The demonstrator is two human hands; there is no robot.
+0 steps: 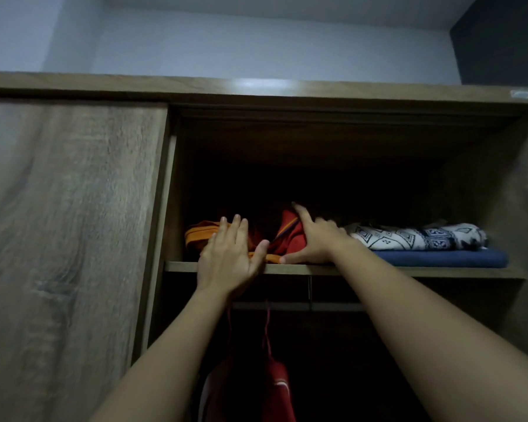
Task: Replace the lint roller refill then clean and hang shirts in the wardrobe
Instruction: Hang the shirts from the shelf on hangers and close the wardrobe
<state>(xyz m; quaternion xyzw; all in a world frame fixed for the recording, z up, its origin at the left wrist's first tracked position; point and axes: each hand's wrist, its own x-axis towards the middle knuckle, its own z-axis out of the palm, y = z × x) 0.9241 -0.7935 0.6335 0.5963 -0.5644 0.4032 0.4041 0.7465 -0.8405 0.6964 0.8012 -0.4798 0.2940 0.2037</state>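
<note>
Red and orange shirt [287, 240]: folded, lying at the left end of the upper shelf [409, 272] of the wardrobe [67, 223]. Both arms raised and extended. Left hand [229, 257]: fingers straight and together, flat on the shirt's orange edge, grasping nothing. Right hand [314, 242]: fingers splayed, pressed on the red fold, thumb along the shelf edge. Patterned cloth [409, 237] on blue cloth [445, 258], right.

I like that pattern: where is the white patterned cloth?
In the head view, the white patterned cloth lies on the right of the upper shelf, atop a folded blue cloth, just right of the right hand.
</note>
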